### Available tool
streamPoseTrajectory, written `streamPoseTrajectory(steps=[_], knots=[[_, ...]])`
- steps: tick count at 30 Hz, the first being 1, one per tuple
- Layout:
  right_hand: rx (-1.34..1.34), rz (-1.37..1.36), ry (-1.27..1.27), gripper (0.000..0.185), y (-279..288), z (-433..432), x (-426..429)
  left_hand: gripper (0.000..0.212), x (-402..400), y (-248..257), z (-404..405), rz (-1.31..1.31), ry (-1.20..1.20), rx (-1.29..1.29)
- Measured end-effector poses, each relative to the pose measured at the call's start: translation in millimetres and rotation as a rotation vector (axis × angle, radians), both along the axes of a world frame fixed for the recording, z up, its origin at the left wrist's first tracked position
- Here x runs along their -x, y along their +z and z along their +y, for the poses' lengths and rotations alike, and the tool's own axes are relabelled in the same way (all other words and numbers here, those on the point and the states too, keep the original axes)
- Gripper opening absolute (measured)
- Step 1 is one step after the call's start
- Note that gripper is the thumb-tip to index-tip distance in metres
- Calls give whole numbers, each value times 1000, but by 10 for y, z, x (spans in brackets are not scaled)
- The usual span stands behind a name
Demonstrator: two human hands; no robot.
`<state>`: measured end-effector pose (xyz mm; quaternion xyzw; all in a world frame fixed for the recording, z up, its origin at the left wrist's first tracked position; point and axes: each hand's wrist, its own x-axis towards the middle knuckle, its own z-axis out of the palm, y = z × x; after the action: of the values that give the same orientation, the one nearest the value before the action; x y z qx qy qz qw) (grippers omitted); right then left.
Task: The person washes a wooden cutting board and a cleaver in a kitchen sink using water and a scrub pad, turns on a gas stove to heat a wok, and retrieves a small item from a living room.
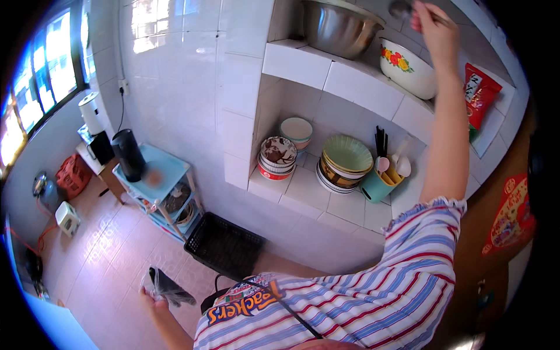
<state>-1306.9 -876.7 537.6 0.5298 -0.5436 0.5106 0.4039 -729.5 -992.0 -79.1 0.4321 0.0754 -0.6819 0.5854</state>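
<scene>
My right hand (435, 30) is raised at the top right, gripping a metal utensil (400, 8) with a rounded, blurred head; its exact kind is unclear. It is above the upper tiled shelf, near a floral white enamel basin (407, 68) and a large stainless steel bowl (343, 28). Low at the left, over the floor, my left hand (153, 302) holds a clear plastic bag (168, 288) with something dark in it.
Stacked bowls (278, 155), green-rimmed bowls (348, 155) and a green utensil holder (378, 186) fill the lower shelf. A red packet (480, 94) lies at the upper right. A black plastic crate (223, 245) and a light blue trolley (164, 164) stand by the wall.
</scene>
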Motion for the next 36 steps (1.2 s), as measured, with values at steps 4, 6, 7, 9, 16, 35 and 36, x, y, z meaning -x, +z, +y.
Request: streamPoseTrajectory(steps=[4, 6, 7, 9, 16, 35, 36], knots=[[-36, -159, -213, 26, -63, 542, -114, 33, -40, 45, -373, 0, 69, -112], [-46, -212, -322, 28, -81, 628, -128, 35, -62, 2, -538, -84, -2, -81], [-81, -278, -289, 27, -105, 596, -57, 35, -72, -8, -618, -87, -18, -79], [-152, -325, -266, 27, -133, 557, 89, 37, 5, 22, -749, -44, -22, -11], [-282, -387, -525, 34, -279, 445, 82, 38, -8, -3, -976, 65, -50, 19], [-475, -98, -509, 39, -22, -1141, -408, 39, -384, -161, -577, 69, 86, -68], [-605, -117, -524, 38, 78, -1138, -356, 40, -446, -173, -479, 74, 147, -101]])
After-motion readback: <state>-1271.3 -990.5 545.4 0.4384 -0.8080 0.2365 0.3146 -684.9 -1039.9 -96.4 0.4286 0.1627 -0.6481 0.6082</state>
